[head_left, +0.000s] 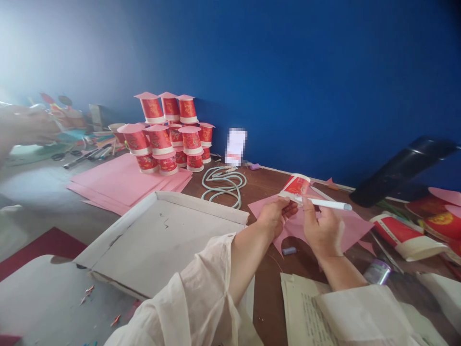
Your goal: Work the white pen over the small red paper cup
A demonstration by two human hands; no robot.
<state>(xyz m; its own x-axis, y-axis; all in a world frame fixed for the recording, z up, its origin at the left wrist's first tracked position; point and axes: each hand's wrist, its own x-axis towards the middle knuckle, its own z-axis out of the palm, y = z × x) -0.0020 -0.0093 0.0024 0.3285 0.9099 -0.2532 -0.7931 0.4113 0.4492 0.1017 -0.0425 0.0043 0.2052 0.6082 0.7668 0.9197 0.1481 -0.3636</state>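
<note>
"Red and white paper, right of centre in the frame: is that the cup (298,184) being worked on?"

"It is. The left hand (277,215) grips it near its white rim, fingers curled in. The right hand (323,231) is closed around a white pen-like tool (334,204), which lies across in front of the cup. I can't tell whether its tip touches the paper."

"How much looks finished?"

"A good deal, I'd say. Left of centre, towards the top, there's a stack of cups (160,139) standing in tiers, and the ones on the top tier each wear a pink paper cap. Those seem done."

"And the one in hand?"

"Partway, in my judgement. No pink cap shows on it, though the fingers hide some of the rim."

"Anything left over?"

"Probably. At the right of the frame another cup (398,234) lies on its side, with no cap that I can see. Whether those at the far right edge are complete, I can't tell."

"Enough paper?"

"A pile of pink sheets (124,180) lies at left of centre, and a cut pink sheet (355,228) spreads beneath the hands, with curved bites out of its edge."
</note>
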